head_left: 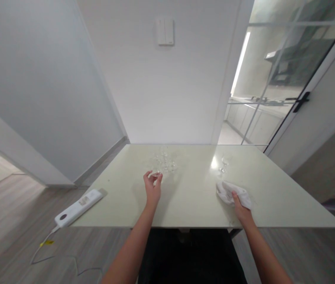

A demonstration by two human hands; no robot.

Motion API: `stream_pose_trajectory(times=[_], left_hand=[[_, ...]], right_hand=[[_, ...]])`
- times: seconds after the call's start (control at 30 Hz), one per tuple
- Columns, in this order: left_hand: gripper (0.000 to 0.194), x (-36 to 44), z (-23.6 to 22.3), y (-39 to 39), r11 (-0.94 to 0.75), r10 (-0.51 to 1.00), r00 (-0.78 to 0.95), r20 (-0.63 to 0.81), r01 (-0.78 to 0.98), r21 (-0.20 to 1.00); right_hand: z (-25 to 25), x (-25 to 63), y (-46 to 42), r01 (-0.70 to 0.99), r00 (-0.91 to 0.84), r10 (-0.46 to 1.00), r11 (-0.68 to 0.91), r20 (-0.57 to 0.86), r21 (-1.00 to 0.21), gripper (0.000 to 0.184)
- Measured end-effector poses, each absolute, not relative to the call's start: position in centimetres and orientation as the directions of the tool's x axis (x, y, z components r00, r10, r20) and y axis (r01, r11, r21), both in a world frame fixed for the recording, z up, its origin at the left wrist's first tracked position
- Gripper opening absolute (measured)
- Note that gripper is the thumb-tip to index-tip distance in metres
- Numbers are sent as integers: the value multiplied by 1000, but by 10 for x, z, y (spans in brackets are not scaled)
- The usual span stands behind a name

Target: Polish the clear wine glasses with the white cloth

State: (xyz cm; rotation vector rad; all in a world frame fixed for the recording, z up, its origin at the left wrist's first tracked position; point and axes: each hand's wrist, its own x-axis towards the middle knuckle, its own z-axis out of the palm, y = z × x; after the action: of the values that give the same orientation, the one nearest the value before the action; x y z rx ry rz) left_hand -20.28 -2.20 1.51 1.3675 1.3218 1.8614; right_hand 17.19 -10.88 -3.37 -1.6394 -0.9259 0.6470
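My left hand (153,189) is closed, thumb and fingers pinching the rim of a small clear glass (156,174) just in front of a cluster of clear glasses (165,159) on the table. The see-through pieces overlap, so their edges are hard to make out. On the right, my right hand (241,206) grips a crumpled white cloth (229,192) over the tabletop. Just beyond the cloth stands a single small stemmed glass (223,164), apart from the cluster.
The pale, glossy table (193,205) meets a white wall (170,98) at its far edge. A white power strip (78,208) lies across the left edge, its cord trailing to the floor. To the right is a glass-paned door (262,79) with a black handle (301,102).
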Motion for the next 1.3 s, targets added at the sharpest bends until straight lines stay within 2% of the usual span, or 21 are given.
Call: stream_pose_trajectory(times=[0.03,0.1,0.17,0.2,0.23,0.27,0.3,0.37,0.4,0.43,0.47,0.5,0.57,0.63,0.73,0.9,1.07,1.17,1.23,1.3], left_hand=[[49,-200,19,-31,-426,834,-322,448,141,894],[48,-192,29,-51,-414,884,-134,447,216,884],[53,-183,42,-71,-434,896,100,433,411,802],[55,-176,49,-79,-463,886,240,397,518,719],[56,-169,57,-87,-507,862,371,346,600,619],[56,-162,63,-93,-557,828,479,291,651,515],[54,-155,69,-98,-604,792,564,231,675,423],[39,-143,76,-105,-668,737,665,123,687,285],[30,-139,79,-107,-685,720,688,88,686,246],[24,-138,80,-108,-692,713,697,69,685,228],[20,-138,81,-110,-690,715,697,63,687,228],[18,-139,81,-111,-682,722,688,70,691,242],[21,-142,83,-114,-657,744,660,103,694,296],[25,-143,85,-118,-642,757,637,145,685,344],[26,-139,89,-125,-661,742,645,183,658,361],[30,-138,91,-127,-690,708,691,143,635,347],[40,-144,94,-127,-711,683,717,140,608,354],[46,-143,95,-128,-722,673,724,150,599,346],[48,-142,95,-128,-716,679,718,152,602,354],[49,-144,95,-127,-701,693,703,159,605,378]], right_hand=[[-33,172,-109,219,572,820,-104,41,-970,70],[-27,169,-112,163,634,773,-106,22,-981,69],[-15,156,-121,124,652,758,-95,9,-988,66],[-7,146,-128,133,602,798,-78,18,-988,64],[2,134,-136,152,506,862,-50,34,-987,64],[12,121,-144,197,321,945,-2,62,-980,66],[23,109,-152,253,49,994,86,102,-963,72],[45,89,-165,377,-319,932,294,175,-878,98],[55,83,-169,428,-404,896,363,184,-828,106],[64,80,-171,443,-454,872,400,184,-802,106],[70,80,-172,409,-513,839,426,183,-807,97],[74,81,-172,352,-536,822,426,193,-834,79],[77,86,-171,262,-479,845,395,237,-880,56],[74,86,-170,247,-318,911,348,264,-904,45],[66,78,-171,272,-144,967,243,210,-931,50],[65,75,-172,277,-204,974,157,102,-948,58],[72,89,-167,273,-273,961,124,47,-954,39],[70,92,-164,238,-269,963,77,11,-968,38],[65,93,-163,132,-212,977,6,-23,-991,37],[59,95,-161,-109,-60,996,-67,-60,-992,37]])
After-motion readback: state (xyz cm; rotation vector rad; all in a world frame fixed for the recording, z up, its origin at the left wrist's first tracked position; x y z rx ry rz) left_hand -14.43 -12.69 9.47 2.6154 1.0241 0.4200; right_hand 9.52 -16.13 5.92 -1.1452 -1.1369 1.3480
